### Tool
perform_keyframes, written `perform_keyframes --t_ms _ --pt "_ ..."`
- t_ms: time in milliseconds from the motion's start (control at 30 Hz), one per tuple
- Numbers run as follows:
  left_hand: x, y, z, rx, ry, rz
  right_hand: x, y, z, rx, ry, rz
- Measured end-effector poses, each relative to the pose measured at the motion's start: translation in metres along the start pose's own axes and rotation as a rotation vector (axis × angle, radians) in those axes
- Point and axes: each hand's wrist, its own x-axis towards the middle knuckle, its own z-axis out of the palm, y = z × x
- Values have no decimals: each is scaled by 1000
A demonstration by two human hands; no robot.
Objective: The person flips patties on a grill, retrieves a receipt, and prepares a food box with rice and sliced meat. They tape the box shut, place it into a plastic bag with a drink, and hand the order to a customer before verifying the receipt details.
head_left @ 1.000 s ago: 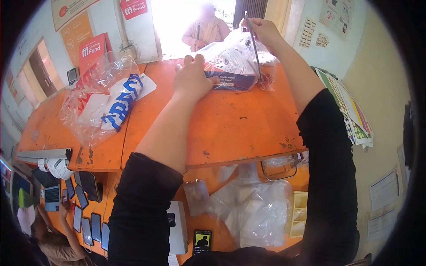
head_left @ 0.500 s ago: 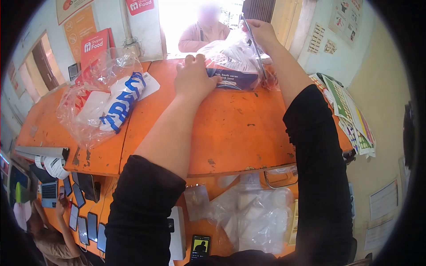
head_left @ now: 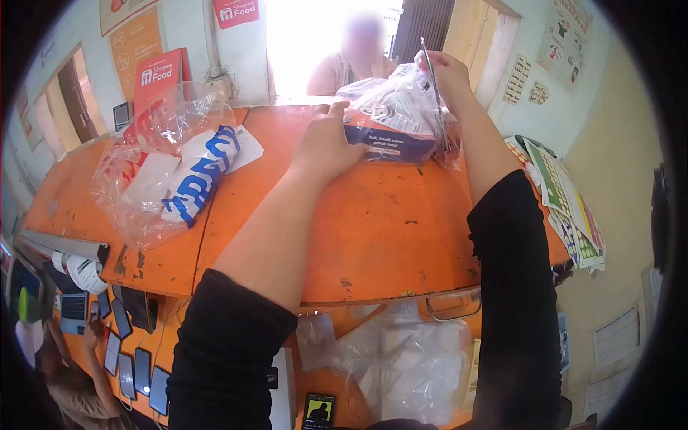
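Observation:
A dark blue and orange printed box (head_left: 390,145) sits inside a clear plastic bag (head_left: 405,97) at the far side of the orange counter, with white printed paper showing above it. My left hand (head_left: 330,142) is curled at the box's left end, thumb against its front corner. Above the bag's right side, my right hand (head_left: 446,72) is closed on a long thin dark item (head_left: 434,89), seen nearly edge-on, which slants down along the bag. I cannot tell what kind of item it is.
Another clear bag (head_left: 136,204) holding a white package with blue lettering lies on the counter (head_left: 344,236) at left. Beyond the counter is a person (head_left: 330,75). Several phones (head_left: 142,373) and another person's arm (head_left: 104,373) show lower left. Clear bags (head_left: 423,365) lie below the counter.
The whole view has shifted slightly, so the counter and bags appear lower. The person beyond the counter appears farther right. My hands keep their places at the bagged box and the thin dark item.

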Motion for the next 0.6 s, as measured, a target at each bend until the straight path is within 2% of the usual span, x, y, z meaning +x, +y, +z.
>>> perform_keyframes --t_ms 200,400,600 --pt "2 -2 2 7 -1 53 10 10 -16 9 -8 6" --pt "5 -12 10 -6 77 151 5 10 -19 38 -53 38" --pt "3 -7 6 19 10 75 8 13 -19 -32 -66 43"
